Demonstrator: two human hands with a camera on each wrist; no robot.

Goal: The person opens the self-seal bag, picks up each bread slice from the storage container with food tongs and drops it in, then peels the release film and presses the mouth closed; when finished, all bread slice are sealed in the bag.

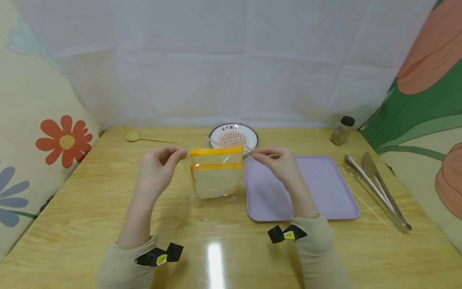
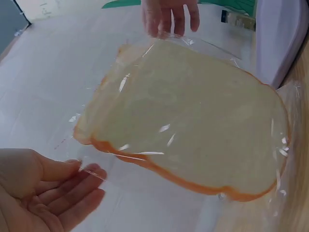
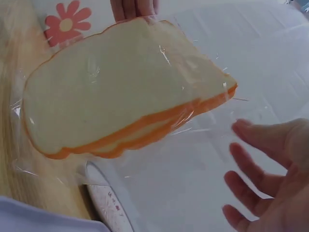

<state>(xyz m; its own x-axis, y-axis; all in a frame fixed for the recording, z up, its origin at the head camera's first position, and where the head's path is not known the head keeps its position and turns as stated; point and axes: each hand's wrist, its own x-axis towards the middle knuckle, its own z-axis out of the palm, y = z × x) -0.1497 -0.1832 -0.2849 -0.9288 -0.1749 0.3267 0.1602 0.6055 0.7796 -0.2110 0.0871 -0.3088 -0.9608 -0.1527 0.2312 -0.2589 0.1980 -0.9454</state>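
Two slices of bread (image 1: 218, 182) with orange crusts stand upright, one in front of the other, inside a clear plastic bag (image 1: 197, 196). At the bag's upper left corner, my left hand (image 1: 157, 164) pinches the thin film between thumb and fingers. My right hand (image 1: 279, 162) holds the upper right side, thumb and index finger close together in the head view. The right wrist view shows this hand's other fingers (image 3: 241, 186) spread, beyond the corner of the bread. The film spans the gap between both hands, and the bag's lower end is close over the table.
A purple tray (image 1: 325, 188) lies right of the bag, under my right forearm. Behind the bag is a patterned plate (image 1: 249, 134). A gold spoon (image 1: 132, 136) lies back left, a black-capped jar (image 1: 341, 132) stands back right, and metal tongs (image 1: 375, 188) lie right of the tray.
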